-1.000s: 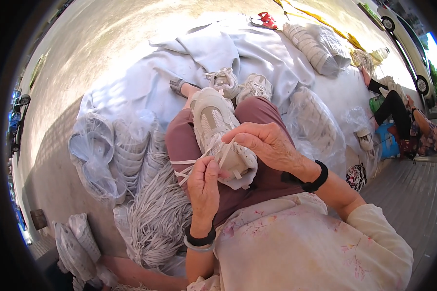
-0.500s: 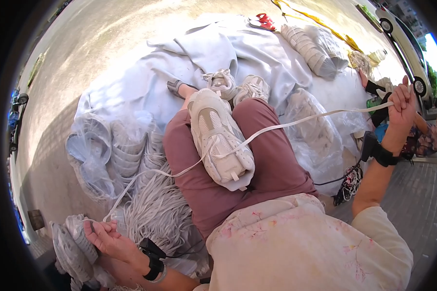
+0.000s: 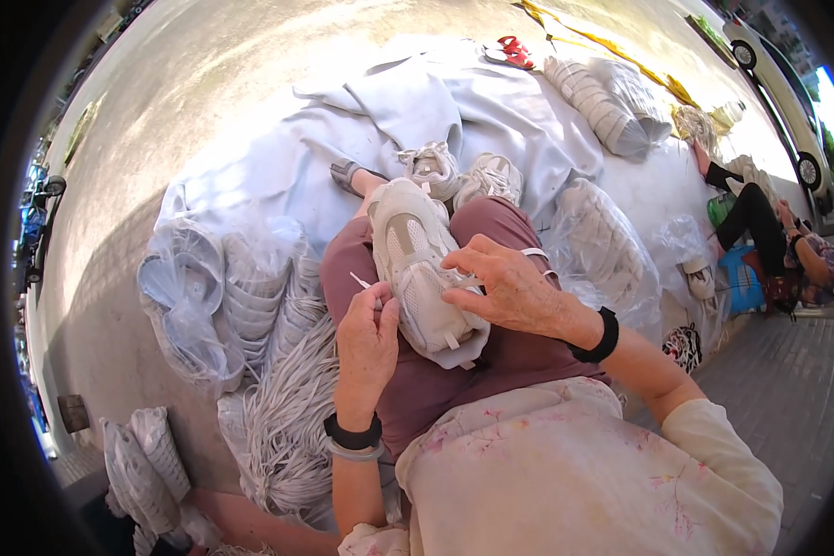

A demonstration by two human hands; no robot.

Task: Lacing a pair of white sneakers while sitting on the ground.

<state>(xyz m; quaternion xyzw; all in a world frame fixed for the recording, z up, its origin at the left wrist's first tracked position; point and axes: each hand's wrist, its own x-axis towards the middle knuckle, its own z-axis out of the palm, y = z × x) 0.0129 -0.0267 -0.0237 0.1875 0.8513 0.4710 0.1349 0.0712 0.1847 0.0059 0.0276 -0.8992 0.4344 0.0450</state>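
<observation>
On the lap, the left hand [image 3: 366, 338] pinches a white lace tip [image 3: 357, 279]; right hand [image 3: 505, 287] fingers, seemingly curled, press the pale sneaker [image 3: 417, 269].

Harsh sunlight, glare above, fisheye-bent dark rim.

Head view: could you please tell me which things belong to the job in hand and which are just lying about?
In hand:
shoe
lace tip
left hand
right hand
lace pile

Lying about:
bagged soles
grey cloth
red item
car
</observation>
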